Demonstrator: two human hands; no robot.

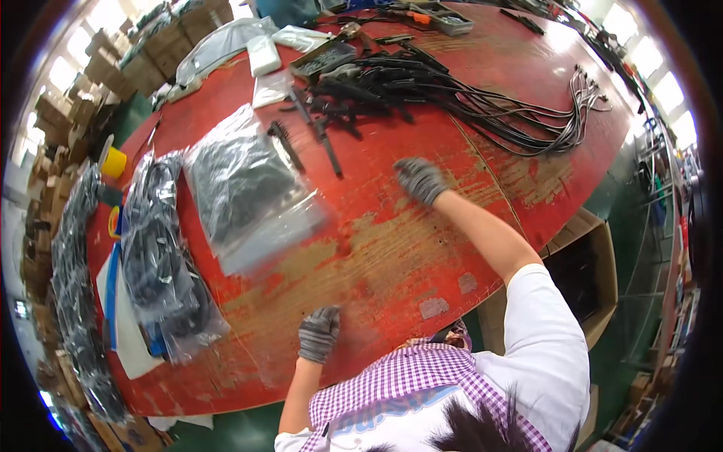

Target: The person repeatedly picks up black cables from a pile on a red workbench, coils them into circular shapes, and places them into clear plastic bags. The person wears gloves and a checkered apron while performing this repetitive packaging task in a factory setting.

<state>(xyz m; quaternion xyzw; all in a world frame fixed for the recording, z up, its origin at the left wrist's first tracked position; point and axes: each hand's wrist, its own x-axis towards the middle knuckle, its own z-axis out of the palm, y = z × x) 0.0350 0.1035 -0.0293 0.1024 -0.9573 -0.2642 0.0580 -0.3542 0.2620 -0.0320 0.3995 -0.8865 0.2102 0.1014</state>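
My left hand (319, 334), in a grey striped knit glove, hovers near the table's front edge with its fingers curled in and nothing showing in them. Farther out to the right, my right hand (419, 179) wears the same kind of glove; it is over the red tabletop with its fingers loosely stretched, holding nothing that I can see. A clear plastic bag (248, 181) of dark items lies flat left of both hands, its near edge blurred. Beyond my right hand is a heap of black cables (497, 113) with thin metallic-looking ends.
Bagged black cables (158, 248) lie at the left, beside a blue strip (114, 294) and a yellow tape roll (114, 222). Black tool-like bars (320, 135), a parts tray (324, 60) and white packets (263, 56) stand farther back. An open cardboard box (602, 264) is below at right.
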